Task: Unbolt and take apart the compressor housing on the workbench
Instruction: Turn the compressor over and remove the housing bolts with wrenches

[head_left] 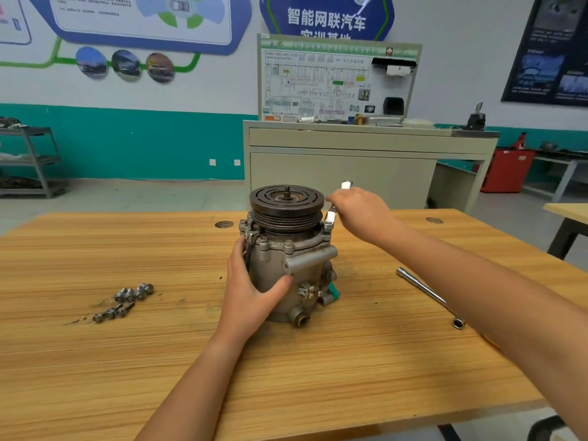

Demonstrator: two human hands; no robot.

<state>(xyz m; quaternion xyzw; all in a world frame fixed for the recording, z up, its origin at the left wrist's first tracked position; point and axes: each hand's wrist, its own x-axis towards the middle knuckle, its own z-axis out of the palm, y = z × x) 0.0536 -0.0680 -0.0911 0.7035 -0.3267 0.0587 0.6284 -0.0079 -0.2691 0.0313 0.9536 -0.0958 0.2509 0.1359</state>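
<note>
- Standing upright on the workbench (pixel 286 377): compressor (pixel 288 256), pulley up.
- Left hand (pixel 251 294): wrapped round the compressor's side.
- Right hand (pixel 359 214): closed round a wrench (pixel 331 215) set on a rim bolt (pixel 327 225).
- Loose bolts (pixel 127 300) left; socket bar (pixel 429 297) right.

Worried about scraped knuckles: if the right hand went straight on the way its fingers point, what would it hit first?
Probably the grooved pulley atop the compressor: the right hand, holding a wrench on a flange bolt, points left at its rim, though depth is unclear.
</note>
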